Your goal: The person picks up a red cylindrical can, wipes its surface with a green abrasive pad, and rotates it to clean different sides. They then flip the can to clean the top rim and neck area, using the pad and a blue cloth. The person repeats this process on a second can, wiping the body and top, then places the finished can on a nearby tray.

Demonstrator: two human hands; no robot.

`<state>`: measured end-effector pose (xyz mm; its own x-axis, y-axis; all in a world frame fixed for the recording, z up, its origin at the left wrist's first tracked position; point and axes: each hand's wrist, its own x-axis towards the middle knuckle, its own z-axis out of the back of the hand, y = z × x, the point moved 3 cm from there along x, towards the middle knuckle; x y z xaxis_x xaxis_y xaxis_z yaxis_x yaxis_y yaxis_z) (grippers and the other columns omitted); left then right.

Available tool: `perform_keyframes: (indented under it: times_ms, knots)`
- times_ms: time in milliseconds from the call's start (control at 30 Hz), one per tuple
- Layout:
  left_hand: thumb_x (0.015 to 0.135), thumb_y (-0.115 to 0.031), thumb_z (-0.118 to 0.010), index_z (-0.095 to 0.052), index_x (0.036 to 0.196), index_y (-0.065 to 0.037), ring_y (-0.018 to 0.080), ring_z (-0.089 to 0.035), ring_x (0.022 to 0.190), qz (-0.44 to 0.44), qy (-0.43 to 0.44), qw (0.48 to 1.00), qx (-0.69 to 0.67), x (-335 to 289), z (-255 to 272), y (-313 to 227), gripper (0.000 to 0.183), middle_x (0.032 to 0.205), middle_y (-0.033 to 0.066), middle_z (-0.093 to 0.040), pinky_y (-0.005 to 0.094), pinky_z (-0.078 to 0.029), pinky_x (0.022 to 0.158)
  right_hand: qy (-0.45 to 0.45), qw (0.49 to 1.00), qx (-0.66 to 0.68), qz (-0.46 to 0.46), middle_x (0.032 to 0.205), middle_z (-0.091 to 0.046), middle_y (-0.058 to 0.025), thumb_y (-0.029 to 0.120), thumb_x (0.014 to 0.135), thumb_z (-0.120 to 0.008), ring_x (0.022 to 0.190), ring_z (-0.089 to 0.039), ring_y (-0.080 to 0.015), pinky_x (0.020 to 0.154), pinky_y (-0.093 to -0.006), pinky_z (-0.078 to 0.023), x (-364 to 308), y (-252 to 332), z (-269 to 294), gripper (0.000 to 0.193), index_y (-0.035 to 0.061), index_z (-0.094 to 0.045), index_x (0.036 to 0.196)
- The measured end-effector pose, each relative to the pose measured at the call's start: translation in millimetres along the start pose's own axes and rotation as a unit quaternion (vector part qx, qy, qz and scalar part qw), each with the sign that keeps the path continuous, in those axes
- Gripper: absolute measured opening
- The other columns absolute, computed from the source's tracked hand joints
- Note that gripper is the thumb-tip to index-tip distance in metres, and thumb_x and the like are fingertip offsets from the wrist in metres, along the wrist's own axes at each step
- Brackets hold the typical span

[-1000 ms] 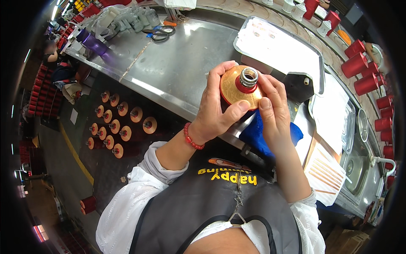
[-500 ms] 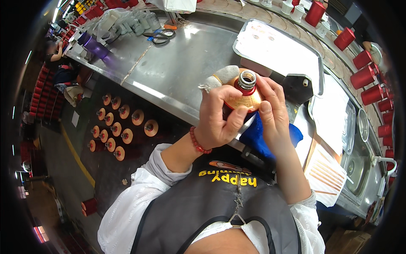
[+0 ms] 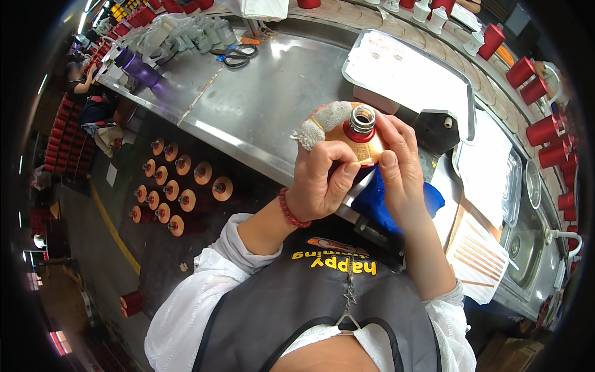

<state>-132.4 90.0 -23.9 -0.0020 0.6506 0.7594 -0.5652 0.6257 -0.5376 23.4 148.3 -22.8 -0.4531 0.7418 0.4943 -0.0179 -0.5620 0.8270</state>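
Between my two hands stands a bottle with a gold shoulder, a red neck ring and an uncapped glass mouth tilted toward me. My left hand is at its left side, with a grey cloth sleeve on a finger laid along the shoulder. The thumb and index finger of that hand are pinched together over the gold surface; whether anything small is between them is hidden. My right hand wraps the bottle's right side, thumb near the front. The lower body of the bottle is mostly out of sight.
Several gold-shouldered bottles stand low at left. On the steel table lie scissors and a purple bottle. A white-covered tray, black block and blue cloth are close by. A curved conveyor carries red containers.
My left thumb and index finger have drawn down from the bottle's neck, baring more gold shoulder. The right hand hardly moved. Red containers on the conveyor have shifted along.
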Motion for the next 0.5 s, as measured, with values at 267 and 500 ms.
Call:
perform_keyframes:
  times_ms: [267,500]
  knots:
    - [0.095,-0.008,-0.064,-0.055,0.105,-0.002,0.0189,-0.056,0.086,-0.023,-0.006,1.0,0.015,0.6,-4.3,-3.8,0.014,0.095,0.0078,-0.06,0.0317,-0.046,0.077,-0.006,1.0,0.011,-0.008,0.136,-0.045,-0.0174,0.019,0.104,-0.046,0.126,-0.045,-0.0293,0.108,-0.0377,-0.037,-1.9,-1.4,-1.2,0.044,0.0034,-0.049,0.146]
    - [0.098,-0.014,-0.063,-0.053,0.102,-0.002,0.0138,-0.052,0.09,0.056,-0.007,0.992,-0.113,-5.0,-2.5,1.4,0.016,0.098,0.0075,-0.057,0.0292,-0.043,0.083,-0.003,1.0,-0.002,-0.004,0.137,-0.045,-0.0171,0.019,0.104,-0.047,0.126,-0.045,-0.0294,0.109,-0.0378,-0.036,-2.8,-3.0,-0.6,0.044,0.0035,-0.049,0.146]
